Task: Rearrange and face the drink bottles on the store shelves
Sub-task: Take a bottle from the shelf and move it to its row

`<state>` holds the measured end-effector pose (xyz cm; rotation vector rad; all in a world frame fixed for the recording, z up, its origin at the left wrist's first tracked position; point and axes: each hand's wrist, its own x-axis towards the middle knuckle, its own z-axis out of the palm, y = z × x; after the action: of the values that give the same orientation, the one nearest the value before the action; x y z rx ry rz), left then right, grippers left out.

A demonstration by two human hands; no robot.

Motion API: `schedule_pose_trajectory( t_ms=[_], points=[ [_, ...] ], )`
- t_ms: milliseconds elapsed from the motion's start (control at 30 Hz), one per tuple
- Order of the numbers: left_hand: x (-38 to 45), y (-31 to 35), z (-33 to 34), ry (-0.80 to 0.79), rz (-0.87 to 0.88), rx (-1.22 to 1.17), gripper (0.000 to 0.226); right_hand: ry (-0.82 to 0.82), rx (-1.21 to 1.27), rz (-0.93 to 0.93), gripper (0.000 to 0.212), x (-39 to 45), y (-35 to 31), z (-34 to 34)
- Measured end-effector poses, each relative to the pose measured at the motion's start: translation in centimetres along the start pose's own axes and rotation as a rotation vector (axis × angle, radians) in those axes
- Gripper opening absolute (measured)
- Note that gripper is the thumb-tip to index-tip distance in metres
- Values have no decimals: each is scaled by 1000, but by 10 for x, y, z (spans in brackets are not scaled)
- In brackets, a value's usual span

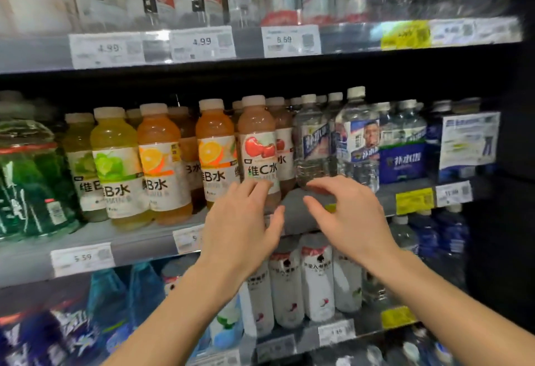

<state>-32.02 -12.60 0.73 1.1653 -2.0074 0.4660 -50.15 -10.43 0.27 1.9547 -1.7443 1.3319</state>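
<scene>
The middle shelf (139,238) has a bare strip along its front lip, widest between the apple-label bottle (259,148) and the clear water bottle (311,145); both hands, left hand (241,221) and right hand (347,215), sit in front of this strip with fingers spread, holding nothing. Bottles stand shoulder to shoulder, leaving no side gaps. A dark clearance runs above the caps, under the upper shelf rail (246,44). The blue multipack (402,160) blocks the right end.
</scene>
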Motion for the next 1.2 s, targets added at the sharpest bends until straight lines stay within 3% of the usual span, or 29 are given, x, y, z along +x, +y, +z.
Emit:
schedule_pose_trajectory(
  t_ms=[300, 767, 1067, 1200],
  points=[
    [-33, 23, 30, -89, -44, -106, 37, -34, 64, 51, 29, -40, 28, 15],
    [-108, 6, 86, -331, -63, -90, 37, -321, 57, 199, 32, -111, 57, 76],
    [-138, 3, 118, -296, -24, 32, 38, -370, 46, 276, 22, -142, 79, 104],
    [-147, -1, 127, -282, -1, 71, 43, -366, 58, 223, 23, -150, 75, 104]
  ],
)
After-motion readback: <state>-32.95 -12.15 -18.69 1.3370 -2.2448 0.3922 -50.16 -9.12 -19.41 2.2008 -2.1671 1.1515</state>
